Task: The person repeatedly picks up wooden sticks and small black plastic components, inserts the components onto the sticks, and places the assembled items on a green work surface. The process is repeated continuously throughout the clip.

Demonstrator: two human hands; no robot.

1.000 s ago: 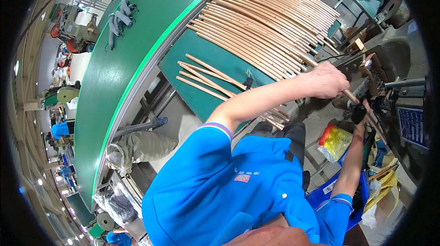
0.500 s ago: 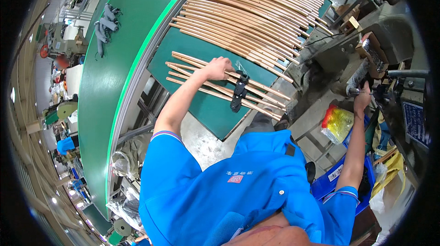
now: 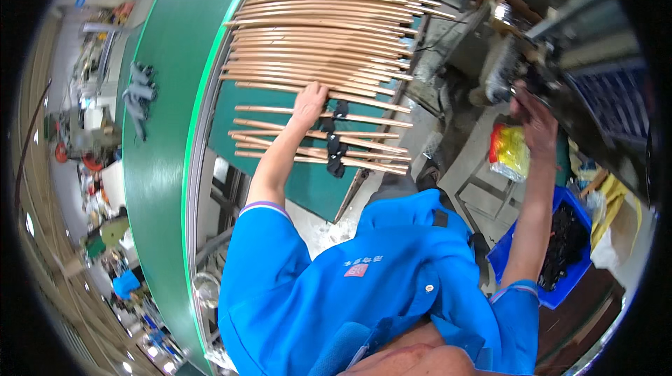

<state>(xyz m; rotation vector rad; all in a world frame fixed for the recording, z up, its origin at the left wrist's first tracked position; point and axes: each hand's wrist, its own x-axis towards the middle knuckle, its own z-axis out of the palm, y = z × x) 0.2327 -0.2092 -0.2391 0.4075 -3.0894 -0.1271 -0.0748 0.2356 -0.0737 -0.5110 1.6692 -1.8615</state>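
My left hand (image 3: 311,101) is closed on a copper-coloured tube (image 3: 367,101) at the near edge of a long row of similar tubes (image 3: 315,40). Closer to my body, several more tubes lie across the green board (image 3: 301,190), some crossing at a slant. Black fittings (image 3: 336,146) sit on these tubes around their middle. Out to the right, my right hand (image 3: 539,124) is raised beside a dark machine (image 3: 500,71). Motion smears its fingers, and whether they hold anything cannot be made out.
A long green table (image 3: 164,138) with grey bundles (image 3: 140,92) on it runs along the left. Below my right forearm stands a blue bin (image 3: 560,299) of black parts. A red and yellow bag (image 3: 509,152) lies near the machine; a dark panel (image 3: 612,106) rises at far right.
My left hand has moved off the tubes with the black fittings to the edge of the row. The black fittings now lie more spread out. My right hand has shifted at the machine; the view has turned.
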